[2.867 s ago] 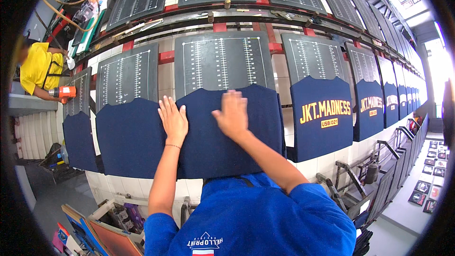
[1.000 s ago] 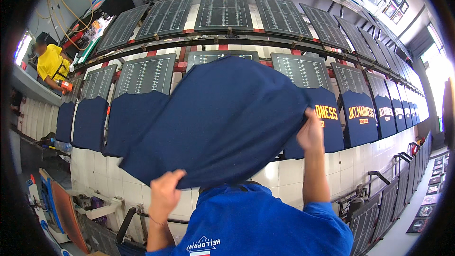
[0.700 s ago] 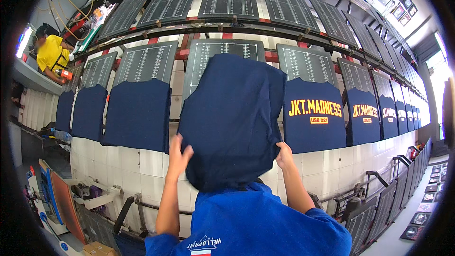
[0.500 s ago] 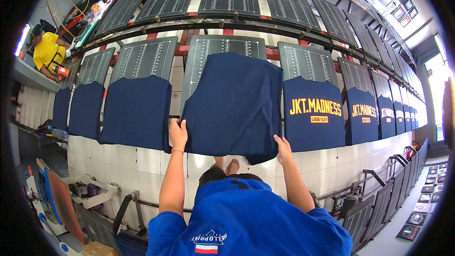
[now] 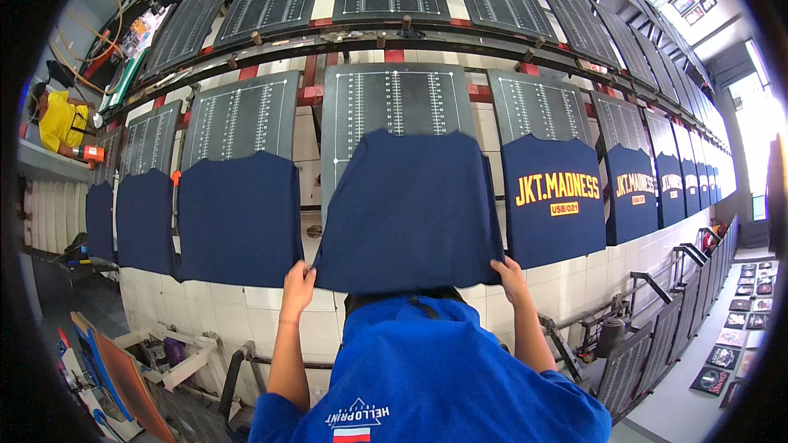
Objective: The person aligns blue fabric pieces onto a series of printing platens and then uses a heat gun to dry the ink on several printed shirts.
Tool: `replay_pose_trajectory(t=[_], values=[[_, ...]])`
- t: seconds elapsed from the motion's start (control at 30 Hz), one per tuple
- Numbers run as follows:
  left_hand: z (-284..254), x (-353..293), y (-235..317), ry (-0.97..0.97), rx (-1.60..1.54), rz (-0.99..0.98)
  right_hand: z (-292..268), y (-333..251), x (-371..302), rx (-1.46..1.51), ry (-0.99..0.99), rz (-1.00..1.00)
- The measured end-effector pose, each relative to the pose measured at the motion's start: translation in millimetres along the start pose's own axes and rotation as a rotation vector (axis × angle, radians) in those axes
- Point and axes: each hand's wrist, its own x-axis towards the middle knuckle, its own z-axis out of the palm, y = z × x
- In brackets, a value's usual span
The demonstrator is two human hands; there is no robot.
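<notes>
Cloth (image 5: 410, 205): navy, draped over the lower part of the middle board (image 5: 398, 98), its top edge across the board and its bottom edge toward my body. My left hand (image 5: 300, 280) pinches the lower left corner; my right hand (image 5: 510, 276) pinches the lower right corner. Plain cloth (image 5: 238, 217) lies just left, printed cloth (image 5: 556, 205) just right, each on its own board.

Change against half a second ago: the cloth's top edge sits lower, so more of the board's white scale shows. The creases on its right side have flattened out. My hands are set slightly wider apart. My feet, seen then on the tiles (image 5: 246, 312), are now out of sight.

Obscured: the lower end of the board, under the cloth; some of my fingertips, behind the corners. A dark strip runs along the cloth's right edge; fold or second layer, cannot tell. The co-worker (image 5: 61, 121) at far left, near the orange tool (image 5: 89, 153), is partly lost in the dark rim.
</notes>
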Motion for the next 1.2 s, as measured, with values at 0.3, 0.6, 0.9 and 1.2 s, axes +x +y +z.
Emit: replay_pose_trajectory(t=[0.3,0.6,0.9,1.2], values=[[-17.4,-1.7,38.5,-0.09,0.091,-0.034,11.3,-28.4,14.5,-0.172,0.031,0.041],[33.1,153.7,133.2,0.406,0.256,0.146,69.4,-128.0,129.9,-0.368,0.25,-0.203],[37.9,220.0,149.7,0.334,0.141,0.342,100.1,-181.6,182.1,-0.48,0.228,-0.389],[30.9,233.5,142.8,0.367,0.202,0.353,123.5,-182.5,193.7,-0.698,0.398,-0.519]])
